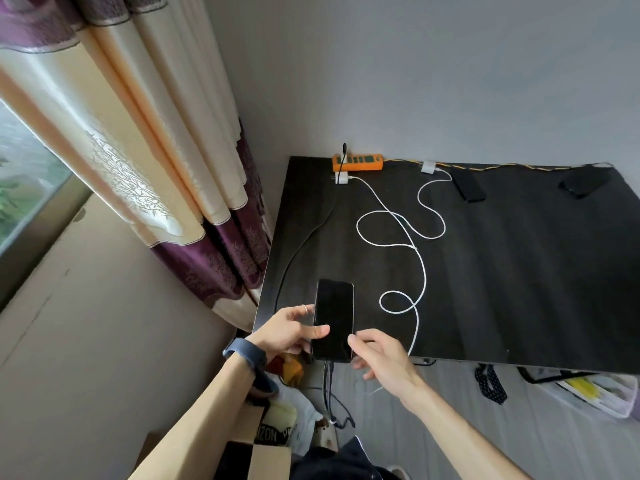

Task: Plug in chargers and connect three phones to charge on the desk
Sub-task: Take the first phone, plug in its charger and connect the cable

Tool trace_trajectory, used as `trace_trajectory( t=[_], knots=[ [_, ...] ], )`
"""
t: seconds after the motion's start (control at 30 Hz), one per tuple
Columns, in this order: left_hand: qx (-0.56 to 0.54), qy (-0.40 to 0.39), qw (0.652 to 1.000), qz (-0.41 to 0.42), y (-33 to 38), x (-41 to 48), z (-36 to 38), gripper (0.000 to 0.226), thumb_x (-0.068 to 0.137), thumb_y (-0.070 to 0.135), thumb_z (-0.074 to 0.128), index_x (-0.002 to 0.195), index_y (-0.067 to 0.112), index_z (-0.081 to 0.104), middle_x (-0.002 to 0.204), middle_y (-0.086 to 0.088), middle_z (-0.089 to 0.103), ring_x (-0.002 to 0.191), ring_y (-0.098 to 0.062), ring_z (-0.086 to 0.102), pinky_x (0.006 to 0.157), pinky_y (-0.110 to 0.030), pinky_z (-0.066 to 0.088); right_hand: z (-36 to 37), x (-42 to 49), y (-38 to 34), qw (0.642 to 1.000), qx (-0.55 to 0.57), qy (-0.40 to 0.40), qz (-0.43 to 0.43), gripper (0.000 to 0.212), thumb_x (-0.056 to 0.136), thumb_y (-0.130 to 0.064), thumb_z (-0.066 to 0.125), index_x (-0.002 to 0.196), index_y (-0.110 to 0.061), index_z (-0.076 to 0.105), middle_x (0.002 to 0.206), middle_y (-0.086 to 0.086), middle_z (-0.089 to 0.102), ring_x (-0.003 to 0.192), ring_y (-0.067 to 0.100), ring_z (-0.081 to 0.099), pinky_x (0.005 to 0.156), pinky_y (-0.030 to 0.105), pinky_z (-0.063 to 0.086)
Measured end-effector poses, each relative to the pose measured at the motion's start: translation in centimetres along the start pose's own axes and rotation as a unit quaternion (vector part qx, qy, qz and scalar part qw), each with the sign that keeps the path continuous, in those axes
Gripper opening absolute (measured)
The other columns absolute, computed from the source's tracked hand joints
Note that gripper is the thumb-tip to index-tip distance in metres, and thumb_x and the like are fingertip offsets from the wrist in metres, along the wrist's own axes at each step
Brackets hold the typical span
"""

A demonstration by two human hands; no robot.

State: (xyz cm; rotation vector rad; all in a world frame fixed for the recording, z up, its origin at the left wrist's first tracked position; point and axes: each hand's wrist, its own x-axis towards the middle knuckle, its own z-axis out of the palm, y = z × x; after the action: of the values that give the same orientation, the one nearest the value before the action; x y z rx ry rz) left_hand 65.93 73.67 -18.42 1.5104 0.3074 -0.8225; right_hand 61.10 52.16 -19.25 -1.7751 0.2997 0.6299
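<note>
Phone [333, 313] with a dark screen sits in the left hand [291, 332], which grips it by its left side, thumb across the glass. The right hand [381, 358] is at the phone's near right corner with curled fingers, thumb at the edge. I cannot tell if it pinches anything.

The phone is at the near left part of the desk [519, 289], right at the near edge. Its long side runs from near to far, and its near end, where I think a plug goes, points at the person. Both hands are at that end, and the right hand is closer to it. A black cord [327, 379] hangs down just under that end, but I cannot tell if it is plugged in.

Further out, the long white cord [420, 271] loops over the desk and reaches the near edge just right of the right hand. It leads to a white charger [342, 178] lying beside the orange power strip [358, 162] at the far edge. A short white cord [429, 216] leads to a second white charger [428, 167].

Count — three cords: two white, one black. There are two white chargers and one black plug [344, 148] at the strip. Phones — one held, a second phone [468, 187] lying far off, and a dark thing [581, 185] at the far right that may be the third.
</note>
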Motion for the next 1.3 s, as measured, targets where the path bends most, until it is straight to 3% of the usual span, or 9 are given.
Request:
trace_trajectory(
  t=[0.3, 0.4, 0.5, 0.67, 0.77, 0.97, 1.07, 1.17, 1.3],
  knots=[
    [0.179, -0.078, 0.968, -0.156, -3.5, -0.7, -7.1, 0.038, 0.080, 0.033, 0.077, 0.109, 0.016, 0.059, 0.078, -0.001, 0.066, 0.057, -0.011, 0.062, 0.057, -0.023, 0.042, 6.5, 4.1, 0.0, 0.989, 0.023, -0.112, 0.098, 0.026, 0.093, -0.027, 0.069, 0.104, -0.004, 0.062, 0.097, 0.010, 0.071, 0.074, 0.020, 0.070, 0.056, 0.024, 0.050],
    [0.180, -0.011, 0.970, -0.162, -4.5, -0.5, -8.3, 0.029, 0.090, 0.034, 0.068, 0.111, 0.017, 0.058, 0.082, 0.000, 0.066, 0.062, -0.013, 0.065, 0.062, -0.024, 0.046, 8.1, 5.5, 0.3, 0.988, -0.002, -0.114, 0.103, 0.022, 0.094, -0.026, 0.066, 0.101, -0.006, 0.062, 0.093, 0.008, 0.069, 0.071, 0.019, 0.068, 0.059, 0.028, 0.051],
    [0.197, 0.164, 0.964, -0.074, -6.4, 0.8, -9.2, 0.035, 0.094, 0.031, 0.061, 0.127, 0.019, 0.058, 0.110, -0.005, 0.071, 0.096, -0.022, 0.069, 0.074, -0.025, 0.046, 9.0, 7.3, 0.5, 0.991, -0.079, -0.067, 0.082, 0.011, 0.095, -0.027, 0.061, 0.092, -0.018, 0.058, 0.088, 0.005, 0.072, 0.067, 0.017, 0.063, 0.060, 0.029, 0.048],
    [0.353, 0.235, 0.905, -0.003, -8.8, 3.7, -9.8, 0.063, 0.090, 0.032, 0.060, 0.148, 0.019, 0.039, 0.149, -0.008, 0.046, 0.135, -0.029, 0.044, 0.110, -0.033, 0.036, 9.2, 10.4, 0.4, 0.967, -0.248, 0.019, 0.055, 0.020, 0.097, -0.037, 0.053, 0.091, -0.018, 0.051, 0.074, 0.000, 0.070, 0.074, 0.022, 0.064, 0.065, 0.032, 0.044],
    [0.440, 0.205, 0.874, 0.023, -10.2, 6.1, -9.7, 0.070, 0.093, 0.023, 0.054, 0.155, 0.025, 0.021, 0.162, -0.006, 0.024, 0.148, -0.027, 0.024, 0.119, -0.036, 0.025, 9.1, 12.9, 0.7, 0.977, -0.191, 0.023, 0.096, 0.013, 0.097, -0.035, 0.053, 0.093, -0.023, 0.056, 0.086, 0.000, 0.072, 0.074, 0.019, 0.066, 0.069, 0.033, 0.050],
    [0.502, 0.146, 0.852, 0.007, -12.5, 8.9, -9.9, 0.072, 0.098, 0.009, 0.037, 0.158, 0.026, 0.001, 0.166, 0.008, -0.004, 0.153, -0.018, -0.006, 0.123, -0.046, 0.009, 8.4, 18.0, 0.9, 0.975, -0.032, 0.046, 0.213, 0.015, 0.101, -0.025, 0.054, 0.087, -0.018, 0.051, 0.088, 0.006, 0.055, 0.059, 0.017, 0.055, 0.044, 0.025, 0.041],
    [0.443, 0.167, 0.881, 0.000, -13.5, 9.2, -8.8, 0.081, 0.092, 0.000, 0.037, 0.158, 0.025, -0.004, 0.165, 0.009, -0.010, 0.152, -0.018, -0.012, 0.122, -0.052, 0.011, 8.5, 19.8, 1.2, 0.978, -0.054, 0.038, 0.196, 0.012, 0.100, -0.027, 0.055, 0.107, -0.017, 0.054, 0.095, 0.008, 0.059, 0.064, 0.018, 0.059, 0.052, 0.031, 0.053],
    [0.399, 0.198, 0.895, -0.013, -13.3, 9.7, -7.3, 0.077, 0.096, 0.008, 0.039, 0.158, 0.023, -0.003, 0.165, 0.007, -0.012, 0.152, -0.021, -0.014, 0.120, -0.059, 0.010, 9.0, 21.6, 1.4, 0.977, -0.167, 0.043, 0.125, 0.021, 0.095, -0.035, 0.058, 0.110, -0.020, 0.059, 0.092, 0.003, 0.072, 0.083, 0.029, 0.069, 0.082, 0.046, 0.060],
    [0.396, 0.225, 0.889, -0.046, -12.8, 10.1, -5.8, 0.073, 0.099, 0.022, 0.038, 0.158, 0.022, -0.005, 0.164, 0.008, -0.015, 0.151, -0.019, -0.016, 0.119, -0.058, 0.009, 10.0, 22.4, 1.3, 0.963, -0.246, 0.082, 0.072, 0.012, 0.090, -0.026, 0.060, 0.102, -0.030, 0.060, 0.099, -0.002, 0.075, 0.090, 0.027, 0.070, 0.085, 0.038, 0.056]
  ],
)
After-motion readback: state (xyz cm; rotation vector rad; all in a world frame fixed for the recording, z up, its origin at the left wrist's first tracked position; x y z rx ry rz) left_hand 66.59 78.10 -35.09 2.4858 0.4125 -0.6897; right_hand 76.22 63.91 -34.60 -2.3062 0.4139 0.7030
